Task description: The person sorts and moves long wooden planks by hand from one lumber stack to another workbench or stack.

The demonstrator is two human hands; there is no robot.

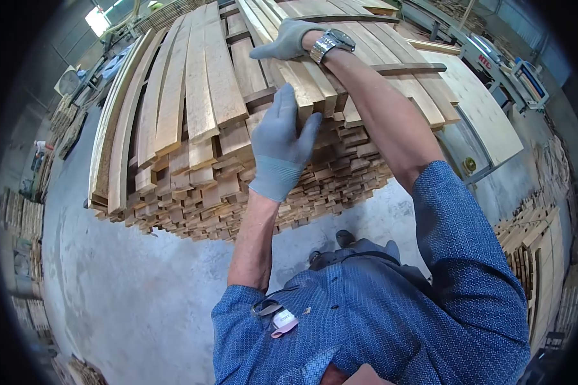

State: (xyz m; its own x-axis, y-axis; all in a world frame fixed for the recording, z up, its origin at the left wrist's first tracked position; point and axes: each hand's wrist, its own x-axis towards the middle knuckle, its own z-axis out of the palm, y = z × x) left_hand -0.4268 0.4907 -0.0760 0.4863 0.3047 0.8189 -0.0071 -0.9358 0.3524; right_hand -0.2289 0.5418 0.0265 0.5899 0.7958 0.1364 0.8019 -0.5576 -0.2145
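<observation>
My left hand (pixel 279 141), in a grey knitted glove, is at the near ends of some narrow boards (pixel 315 93) lying on top of a big lumber stack. Its fingers are stretched upward, with the thumb apart to the right. My right hand (pixel 286 42), also gloved and with a metal watch (pixel 334 43) at the wrist, lies across those same boards farther back. Its visible fingers extend left; some are hidden. Beside the hands, longer pale boards (pixel 202 96) lie in a row, with a dark spacer strip (pixel 261 96) under them.
The lumber stack (pixel 218 186) rises in many layers with uneven board ends. Concrete floor (pixel 128 282) shows at its left and below. A machine (pixel 507 77) and a pale panel (pixel 481 106) are at the right. More wood (pixel 536 250) is piled at the lower right.
</observation>
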